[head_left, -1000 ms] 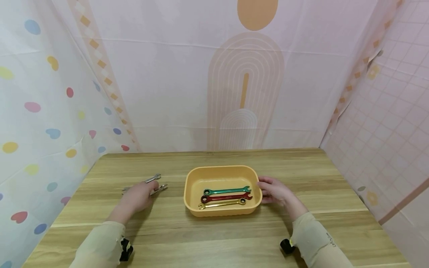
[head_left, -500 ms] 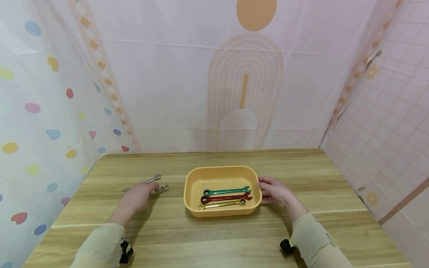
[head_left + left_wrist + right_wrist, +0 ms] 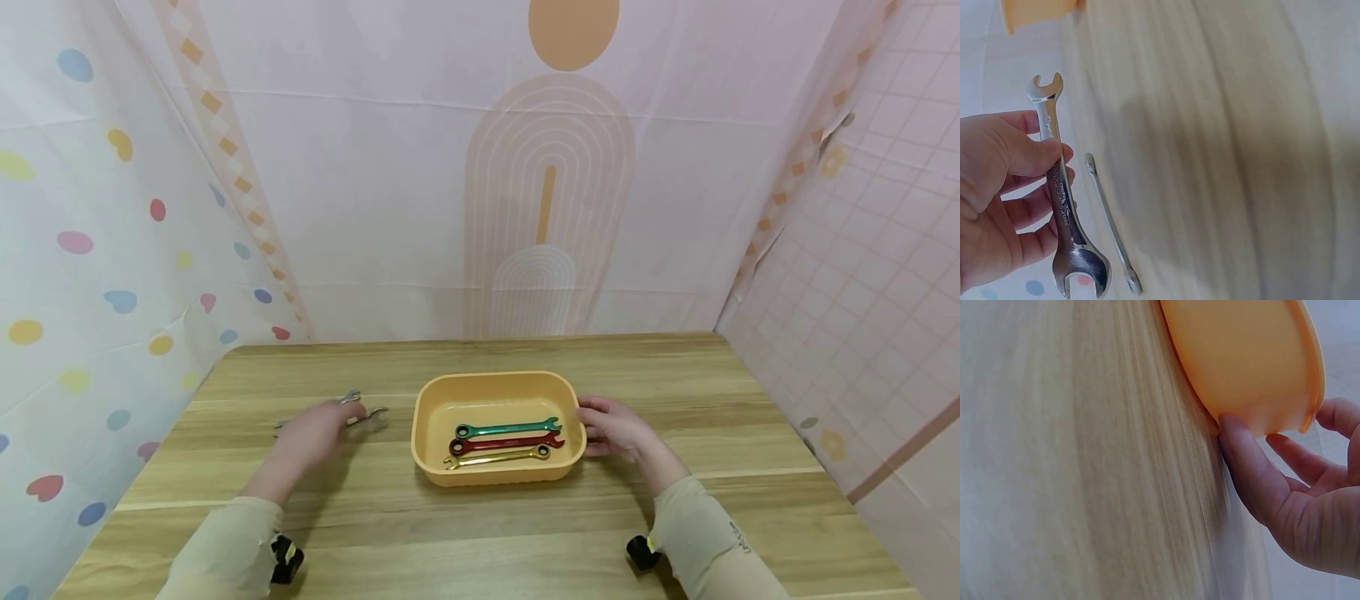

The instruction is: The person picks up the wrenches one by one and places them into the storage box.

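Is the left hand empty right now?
No, in the left wrist view the left hand pinches a silver open-end wrench between thumb and fingers, while a thinner wrench lies beside it.

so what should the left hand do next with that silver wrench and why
Probably carry it right and over the orange tray. The left hand already pinches the silver wrench, three coloured wrenches lie inside, and the right hand steadies the tray's side.

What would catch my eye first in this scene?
Probably the orange tray in the middle of the wooden table, with green, red and gold wrenches lying side by side inside. The right hand touches its side; the left hand grips a silver wrench.
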